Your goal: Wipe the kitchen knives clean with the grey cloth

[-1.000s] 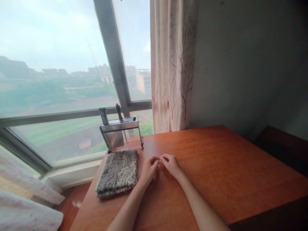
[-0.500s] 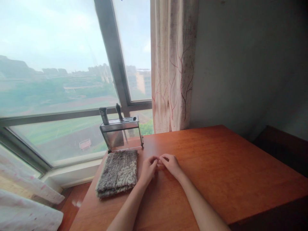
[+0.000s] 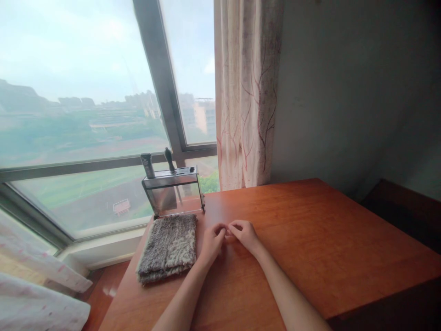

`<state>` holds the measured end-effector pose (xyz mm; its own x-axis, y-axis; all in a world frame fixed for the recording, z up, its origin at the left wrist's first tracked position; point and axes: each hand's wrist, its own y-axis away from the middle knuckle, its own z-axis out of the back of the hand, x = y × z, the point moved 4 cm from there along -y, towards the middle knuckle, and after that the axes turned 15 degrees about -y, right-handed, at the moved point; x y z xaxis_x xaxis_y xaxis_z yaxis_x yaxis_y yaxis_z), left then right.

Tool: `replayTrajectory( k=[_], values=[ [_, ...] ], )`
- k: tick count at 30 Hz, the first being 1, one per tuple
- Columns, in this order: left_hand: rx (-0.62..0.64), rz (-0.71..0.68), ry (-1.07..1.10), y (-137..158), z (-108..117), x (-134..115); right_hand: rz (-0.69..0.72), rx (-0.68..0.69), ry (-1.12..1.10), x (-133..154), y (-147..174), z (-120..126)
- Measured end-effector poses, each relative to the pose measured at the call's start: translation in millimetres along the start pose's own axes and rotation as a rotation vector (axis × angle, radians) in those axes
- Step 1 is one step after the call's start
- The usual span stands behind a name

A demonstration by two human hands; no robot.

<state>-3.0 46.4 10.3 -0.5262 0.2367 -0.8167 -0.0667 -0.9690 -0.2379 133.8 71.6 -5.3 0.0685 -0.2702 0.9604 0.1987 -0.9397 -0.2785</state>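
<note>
Two bare hands, left hand (image 3: 212, 240) and right hand (image 3: 245, 235), converge at lower centre, fingers pinched narrow; whether they hold anything cannot be told. Grey-and-white shaggy folded cloth (image 3: 169, 246) lies lower left, layered edge facing frame bottom; long axis unclear. Reddish-brown wooden tabletop (image 3: 320, 243) spreads right to its diagonal edge.

Our single view from the head, looking forward and down, near above the surface (image 3: 303, 248), facing the window (image 3: 86, 124).
</note>
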Motion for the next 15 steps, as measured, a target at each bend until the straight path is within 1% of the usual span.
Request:
replayTrajectory(
  k=[8,15],
  values=[
    [-0.002,-0.004,-0.009,-0.6,-1.3,3.5,-0.025,-0.002,-0.018,-5.9,-1.8,0.7],
    [0.009,0.027,0.017,0.0,-2.3,4.4,-0.018,0.015,-0.021,-9.0,-3.6,2.1]
  ],
)
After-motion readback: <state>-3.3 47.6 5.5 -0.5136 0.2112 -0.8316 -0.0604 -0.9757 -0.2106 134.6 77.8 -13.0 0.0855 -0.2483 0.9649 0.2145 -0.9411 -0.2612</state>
